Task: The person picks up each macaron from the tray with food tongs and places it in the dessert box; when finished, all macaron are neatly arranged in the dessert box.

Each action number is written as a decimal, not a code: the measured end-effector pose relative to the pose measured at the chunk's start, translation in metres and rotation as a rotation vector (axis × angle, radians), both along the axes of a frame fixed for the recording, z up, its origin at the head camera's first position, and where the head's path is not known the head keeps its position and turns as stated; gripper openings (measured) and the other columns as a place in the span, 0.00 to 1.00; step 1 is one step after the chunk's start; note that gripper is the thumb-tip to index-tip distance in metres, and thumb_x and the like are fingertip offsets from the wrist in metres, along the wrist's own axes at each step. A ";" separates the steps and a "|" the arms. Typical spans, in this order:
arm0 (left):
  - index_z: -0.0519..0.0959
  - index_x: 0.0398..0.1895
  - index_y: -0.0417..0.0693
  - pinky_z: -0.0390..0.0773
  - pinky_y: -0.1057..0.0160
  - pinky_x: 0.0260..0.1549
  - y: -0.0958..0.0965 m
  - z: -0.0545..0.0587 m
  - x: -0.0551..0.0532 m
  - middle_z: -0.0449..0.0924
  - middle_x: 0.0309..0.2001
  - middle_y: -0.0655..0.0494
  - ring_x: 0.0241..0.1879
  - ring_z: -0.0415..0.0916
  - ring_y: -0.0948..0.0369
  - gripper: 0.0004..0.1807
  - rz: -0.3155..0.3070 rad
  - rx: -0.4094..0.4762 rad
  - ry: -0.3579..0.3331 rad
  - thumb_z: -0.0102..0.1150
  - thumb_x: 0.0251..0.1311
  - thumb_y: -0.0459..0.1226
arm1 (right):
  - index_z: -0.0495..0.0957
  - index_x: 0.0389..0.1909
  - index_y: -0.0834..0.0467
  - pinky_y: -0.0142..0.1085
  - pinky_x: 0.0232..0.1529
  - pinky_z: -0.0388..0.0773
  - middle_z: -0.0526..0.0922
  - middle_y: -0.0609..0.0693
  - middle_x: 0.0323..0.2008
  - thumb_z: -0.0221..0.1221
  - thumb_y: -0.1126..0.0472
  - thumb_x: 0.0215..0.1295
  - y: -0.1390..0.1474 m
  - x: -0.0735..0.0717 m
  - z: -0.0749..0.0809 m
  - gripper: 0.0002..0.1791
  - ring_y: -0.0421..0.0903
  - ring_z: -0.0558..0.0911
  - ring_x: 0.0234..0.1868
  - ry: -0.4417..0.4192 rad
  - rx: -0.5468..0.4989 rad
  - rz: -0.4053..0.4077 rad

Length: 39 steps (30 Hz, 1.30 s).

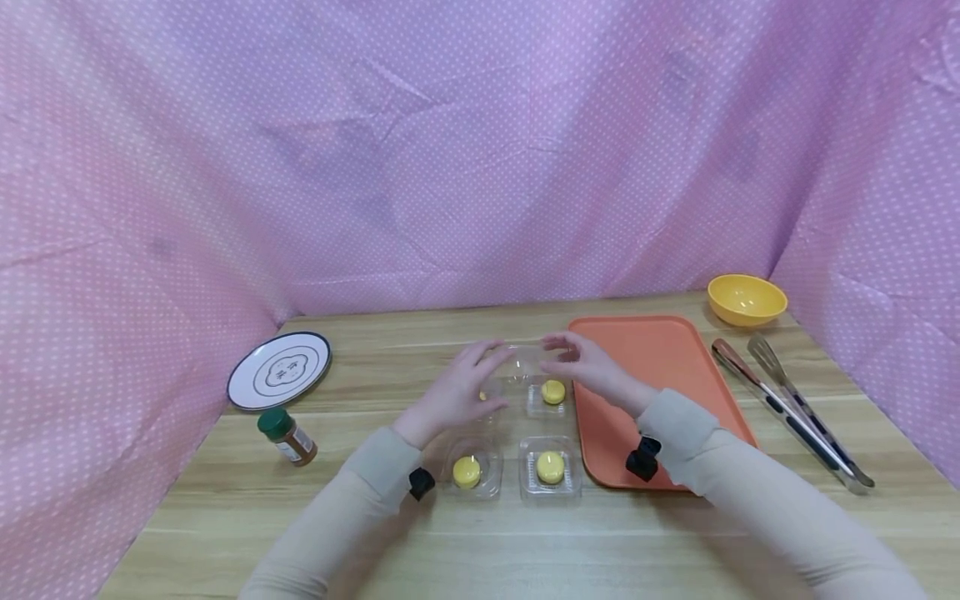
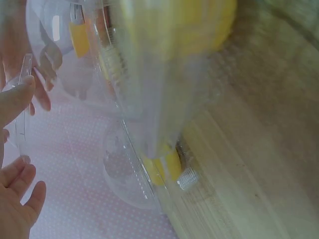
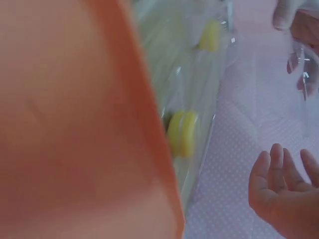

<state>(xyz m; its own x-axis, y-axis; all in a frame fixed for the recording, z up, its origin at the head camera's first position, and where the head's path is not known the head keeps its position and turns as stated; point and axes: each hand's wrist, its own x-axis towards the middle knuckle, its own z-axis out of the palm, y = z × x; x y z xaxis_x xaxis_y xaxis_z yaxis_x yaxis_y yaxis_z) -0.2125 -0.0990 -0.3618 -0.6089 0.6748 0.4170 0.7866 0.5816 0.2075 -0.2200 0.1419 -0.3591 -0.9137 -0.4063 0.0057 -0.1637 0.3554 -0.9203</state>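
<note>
My left hand (image 1: 456, 390) reaches over the boxes and pinches the edge of a clear plastic lid (image 1: 522, 360) between thumb and fingertips, as the left wrist view shows. At the lid's other side is my right hand (image 1: 596, 368), its fingers apart and bent loosely around air in the right wrist view. Below sit several small clear boxes, each with a yellow macaron. One macaron (image 1: 467, 472) lies at the front left, another (image 1: 550, 467) at the front right, and a third (image 1: 553, 392) behind. My left hand mostly hides one more at the back left.
An orange tray (image 1: 652, 358) lies right of the boxes, under my right forearm. Beyond it are two metal tongs or servers (image 1: 795, 417) and a yellow bowl (image 1: 747, 302). At the left stand a white plate (image 1: 247, 379) and a green-capped spice jar (image 1: 288, 437). Pink dotted cloth surrounds the table.
</note>
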 end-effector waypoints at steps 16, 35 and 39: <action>0.65 0.66 0.46 0.69 0.53 0.62 0.015 0.002 -0.008 0.68 0.61 0.43 0.60 0.67 0.50 0.42 0.008 -0.089 -0.052 0.73 0.46 0.43 | 0.66 0.64 0.64 0.59 0.63 0.63 0.71 0.62 0.62 0.75 0.55 0.43 0.006 0.009 -0.005 0.46 0.63 0.67 0.63 0.560 0.448 0.067; 0.57 0.72 0.49 0.65 0.54 0.65 0.031 0.022 -0.010 0.63 0.67 0.47 0.64 0.65 0.52 0.40 0.055 -0.355 -0.321 0.63 0.58 0.44 | 0.70 0.61 0.62 0.54 0.60 0.70 0.76 0.58 0.58 0.73 0.51 0.44 0.007 0.009 -0.005 0.42 0.59 0.72 0.60 0.561 0.540 0.073; 0.57 0.71 0.46 0.68 0.54 0.63 0.037 0.024 -0.015 0.65 0.66 0.45 0.62 0.67 0.51 0.41 0.054 -0.438 -0.310 0.64 0.57 0.44 | 0.70 0.61 0.61 0.54 0.59 0.71 0.76 0.58 0.58 0.72 0.50 0.45 0.006 0.009 -0.007 0.41 0.60 0.72 0.60 0.542 0.564 0.075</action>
<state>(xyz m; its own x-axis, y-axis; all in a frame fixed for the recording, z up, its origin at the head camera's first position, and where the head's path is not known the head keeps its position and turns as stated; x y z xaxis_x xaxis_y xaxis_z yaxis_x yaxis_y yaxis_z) -0.2275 -0.0618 -0.3379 -0.6976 0.7093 -0.1010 0.6934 0.7039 0.1540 -0.2106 0.1480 -0.3657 -0.8124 -0.5411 0.2174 -0.5805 0.7155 -0.3887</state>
